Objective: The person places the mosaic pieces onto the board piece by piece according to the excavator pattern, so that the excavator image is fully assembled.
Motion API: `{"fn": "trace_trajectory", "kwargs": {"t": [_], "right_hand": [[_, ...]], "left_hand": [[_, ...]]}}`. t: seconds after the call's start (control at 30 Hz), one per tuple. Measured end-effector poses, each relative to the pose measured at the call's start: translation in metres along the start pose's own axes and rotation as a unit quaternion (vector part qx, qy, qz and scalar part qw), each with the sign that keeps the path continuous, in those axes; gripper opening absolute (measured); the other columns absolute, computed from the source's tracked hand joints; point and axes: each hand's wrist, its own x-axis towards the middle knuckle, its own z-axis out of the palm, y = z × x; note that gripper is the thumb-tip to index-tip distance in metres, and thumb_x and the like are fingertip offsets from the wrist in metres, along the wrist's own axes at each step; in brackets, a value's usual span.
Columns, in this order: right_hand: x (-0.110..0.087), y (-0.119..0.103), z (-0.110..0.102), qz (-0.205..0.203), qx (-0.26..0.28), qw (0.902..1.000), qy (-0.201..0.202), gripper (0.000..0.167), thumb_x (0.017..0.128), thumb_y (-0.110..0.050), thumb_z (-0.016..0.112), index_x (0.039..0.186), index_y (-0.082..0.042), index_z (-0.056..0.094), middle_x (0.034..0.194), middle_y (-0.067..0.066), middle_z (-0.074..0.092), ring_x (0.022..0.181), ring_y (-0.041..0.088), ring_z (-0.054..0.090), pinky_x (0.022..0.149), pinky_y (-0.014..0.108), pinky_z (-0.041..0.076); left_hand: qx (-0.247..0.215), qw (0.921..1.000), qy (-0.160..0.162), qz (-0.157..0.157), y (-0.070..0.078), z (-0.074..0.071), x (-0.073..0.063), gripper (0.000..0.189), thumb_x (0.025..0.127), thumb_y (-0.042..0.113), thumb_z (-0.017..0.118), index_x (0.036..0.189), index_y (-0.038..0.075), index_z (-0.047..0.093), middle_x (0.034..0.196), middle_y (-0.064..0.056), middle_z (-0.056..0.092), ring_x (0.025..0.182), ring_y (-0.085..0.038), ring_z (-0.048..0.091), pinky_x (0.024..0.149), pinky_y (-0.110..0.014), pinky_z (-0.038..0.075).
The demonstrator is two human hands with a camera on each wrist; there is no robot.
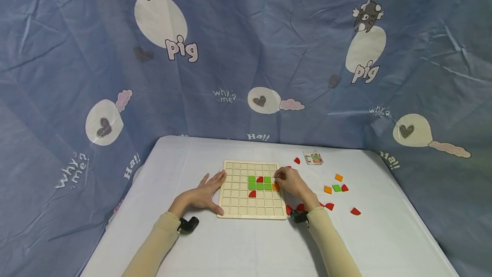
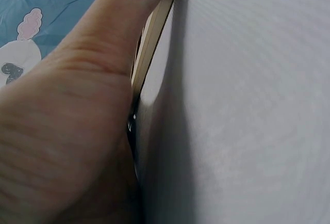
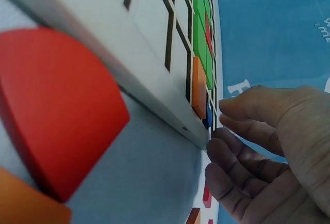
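Note:
On the table lies a pale wooden grid board. My left hand is spread at its left side, fingertips and thumb touching the edge. At the board's upper right edge my right hand curls its fingers, thumb and fingertips close together at a small blue piece. Mostly hidden in the head view, that piece sits just past an orange square tile. Several green square tiles and a red quarter-circle piece lie in neighbouring cells. Another red quarter-circle piece lies in a lower cell.
Loose pieces lie right of the board, among them a green tile, an orange tile and a red quarter-circle. A small printed card lies at the back right. Blue patterned cloth hangs behind the white table.

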Motion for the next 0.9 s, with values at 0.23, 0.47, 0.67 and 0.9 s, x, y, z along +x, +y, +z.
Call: {"fn": "trace_trajectory", "kwargs": {"t": [0.23, 0.47, 0.67, 0.9], "right_hand": [[-0.001, 0.002, -0.001, 0.008, 0.006, 0.9999, 0.004, 0.010, 0.089, -0.010, 0.067, 0.099, -0.010, 0.069, 0.089, -0.001, 0.067, 0.078, 0.010, 0.061, 0.066, 0.025, 0.054], [-0.010, 0.005, -0.015, 0.009, 0.002, 0.9996, 0.028, 0.009, 0.090, -0.012, 0.067, 0.097, -0.009, 0.068, 0.088, 0.001, 0.066, 0.077, 0.012, 0.059, 0.066, 0.027, 0.052], [-0.032, 0.030, -0.046, 0.030, -0.003, 0.9984, 0.049, 0.015, 0.086, -0.013, 0.069, 0.099, -0.008, 0.064, 0.091, 0.004, 0.063, 0.081, 0.017, 0.056, 0.068, 0.028, 0.049], [-0.064, 0.078, -0.079, 0.110, -0.041, 0.9921, 0.044, 0.034, 0.081, -0.010, 0.067, 0.113, -0.001, 0.060, 0.105, 0.014, 0.060, 0.091, 0.024, 0.056, 0.076, 0.035, 0.050]], "left_hand": [[-0.003, 1.0000, -0.001, -0.007, 0.003, 0.000, 0.000, 0.132, 0.064, 0.063, 0.079, 0.155, 0.003, 0.003, 0.163, -0.012, -0.004, 0.151, -0.029, -0.003, 0.119, -0.056, -0.012], [-0.002, 0.9999, 0.000, -0.011, 0.006, -0.001, -0.001, 0.133, 0.064, 0.063, 0.079, 0.155, 0.003, 0.003, 0.163, -0.012, -0.004, 0.151, -0.029, -0.003, 0.119, -0.056, -0.011], [0.001, 0.9999, -0.004, -0.012, 0.005, 0.000, 0.002, 0.134, 0.063, 0.065, 0.078, 0.155, 0.004, 0.002, 0.163, -0.011, -0.005, 0.151, -0.028, -0.004, 0.119, -0.055, -0.012], [0.003, 0.9999, -0.002, -0.010, 0.004, -0.001, 0.001, 0.134, 0.063, 0.065, 0.078, 0.155, 0.004, 0.003, 0.163, -0.012, -0.004, 0.151, -0.029, -0.003, 0.119, -0.057, -0.011]]}}
